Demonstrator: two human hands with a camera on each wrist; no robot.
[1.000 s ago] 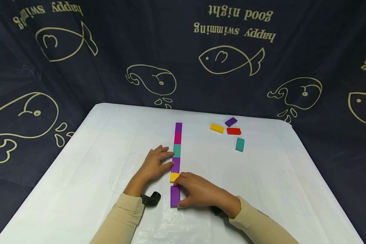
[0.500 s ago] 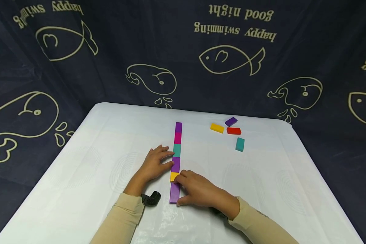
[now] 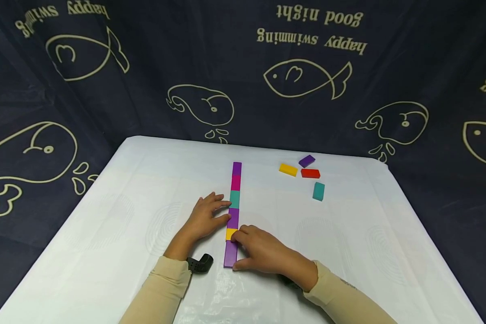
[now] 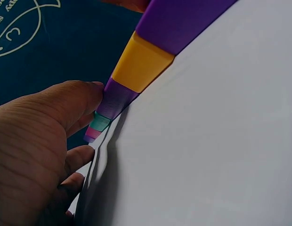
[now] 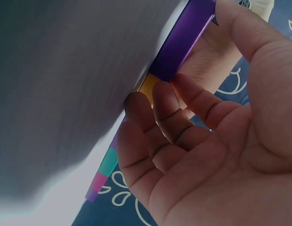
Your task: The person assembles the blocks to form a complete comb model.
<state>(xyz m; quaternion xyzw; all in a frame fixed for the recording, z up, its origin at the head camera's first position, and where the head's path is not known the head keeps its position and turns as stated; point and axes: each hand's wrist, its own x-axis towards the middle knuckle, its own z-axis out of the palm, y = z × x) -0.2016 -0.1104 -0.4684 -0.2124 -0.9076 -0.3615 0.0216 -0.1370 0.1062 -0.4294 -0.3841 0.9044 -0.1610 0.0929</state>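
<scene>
A straight row of blocks runs away from me in the head view: a purple end block (image 3: 230, 255) nearest, then a yellow block (image 3: 230, 234), a second purple block (image 3: 232, 218), a teal block (image 3: 235, 199), a magenta block (image 3: 236, 182) and a far purple block (image 3: 236, 168). My right hand (image 3: 265, 252) holds the near purple block, thumb by its near end and index finger (image 5: 195, 89) by its far end. That block meets the yellow one. On the row's left side, my left hand (image 3: 205, 219) touches the teal and second purple blocks with extended fingers.
Toward the back right of the white table (image 3: 154, 171) lie a loose yellow block (image 3: 288, 169), a dark purple block (image 3: 307, 161), a red block (image 3: 310, 173) and a teal one. A dark curtain (image 3: 243, 112) with fish drawings hangs behind.
The near purple block has slid away from me against the yellow block, and the gap between them has closed. My right hand moved with it; my left hand stayed in place.
</scene>
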